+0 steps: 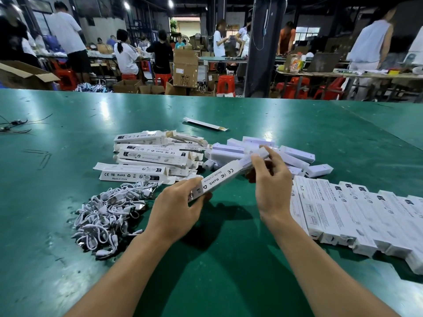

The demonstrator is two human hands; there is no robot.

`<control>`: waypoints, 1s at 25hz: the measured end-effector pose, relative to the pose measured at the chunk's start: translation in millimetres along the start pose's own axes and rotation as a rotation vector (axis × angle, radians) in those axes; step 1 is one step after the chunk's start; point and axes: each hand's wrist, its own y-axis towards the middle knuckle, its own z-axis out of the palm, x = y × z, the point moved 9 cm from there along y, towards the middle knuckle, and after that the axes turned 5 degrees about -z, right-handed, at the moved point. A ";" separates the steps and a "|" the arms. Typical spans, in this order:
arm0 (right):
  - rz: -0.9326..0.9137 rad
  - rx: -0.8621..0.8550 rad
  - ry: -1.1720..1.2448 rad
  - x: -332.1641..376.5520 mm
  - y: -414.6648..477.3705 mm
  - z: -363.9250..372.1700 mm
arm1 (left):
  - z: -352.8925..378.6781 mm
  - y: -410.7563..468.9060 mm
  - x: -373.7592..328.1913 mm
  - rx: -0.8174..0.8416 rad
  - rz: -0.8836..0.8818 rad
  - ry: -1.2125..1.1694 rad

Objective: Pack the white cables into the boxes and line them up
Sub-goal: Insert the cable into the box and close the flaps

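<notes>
Holding one long white box (225, 176) above the green table (206, 271), you gripped its near end in your left hand (176, 209), fingers curled around it. Your right hand (272, 181) pinched its far end between thumb and fingertips. Whether a cable was already inside could not be seen. A tangled heap of white cables (109, 209) lay just left of your left hand. Beyond that hand sat a loose stack of boxes (151, 156), several with open flaps. Right of your right hand, a row of boxes (343, 213) lay side by side. You seemed to be working the far flap. Next, the box likely needed laying squarely at the row's end nearest your right hand.
</notes>
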 end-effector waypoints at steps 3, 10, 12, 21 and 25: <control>-0.069 0.149 -0.073 9.2 -12.6 19.5 | 0.4 -1.3 -3.7 -0.005 0.012 -0.045; -0.128 0.249 -0.011 20.5 -19.9 27.9 | -6.8 -0.4 -2.7 -0.081 0.009 -0.051; -0.253 0.249 -0.059 32.4 -20.8 28.7 | -7.5 0.3 -0.7 -0.086 -0.014 -0.087; -0.219 0.340 -0.165 29.7 -20.2 32.8 | 0.9 -1.1 -3.4 0.011 -0.061 -0.204; -0.109 0.432 -0.186 18.5 -21.0 39.8 | 2.3 -3.6 -4.4 0.020 -0.053 -0.242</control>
